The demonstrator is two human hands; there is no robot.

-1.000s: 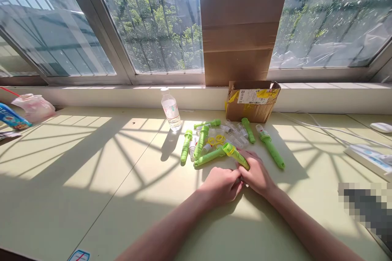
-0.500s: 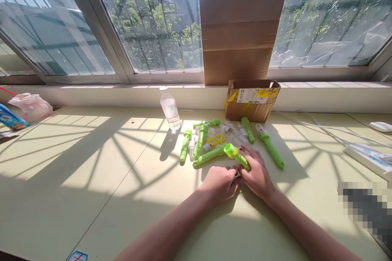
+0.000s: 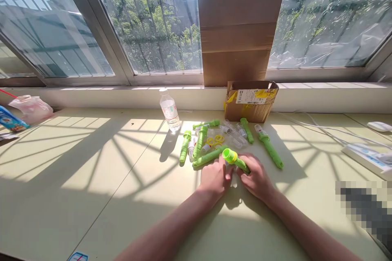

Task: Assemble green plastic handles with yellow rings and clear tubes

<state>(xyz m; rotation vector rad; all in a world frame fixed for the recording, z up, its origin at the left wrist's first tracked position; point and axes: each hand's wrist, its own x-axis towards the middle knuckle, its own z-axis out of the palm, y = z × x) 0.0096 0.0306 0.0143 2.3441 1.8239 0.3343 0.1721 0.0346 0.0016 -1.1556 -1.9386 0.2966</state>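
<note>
A green tube (image 3: 243,165) with a yellow ring near its open threaded end is gripped in my right hand (image 3: 256,176), that end pointing up and left. Close by on the left, my left hand (image 3: 213,176) has its fingers bent round something small and whitish that I cannot make out. Beyond the hands lie several more green tubes, one of them (image 3: 271,151) on the right with a clear capped piece at its top. Yellow rings (image 3: 218,139) and clear plastic tubes (image 3: 237,135) lie among them.
A water bottle (image 3: 170,111) stands behind the pile, left of an open cardboard box (image 3: 249,102) by the window sill. A power strip (image 3: 367,159) with cables is at the right, a pink plastic bag (image 3: 33,109) at the far left.
My left hand has moved a little left and forward, away from my right hand, opening a gap between them. The green tube has shifted slightly in my right hand.
</note>
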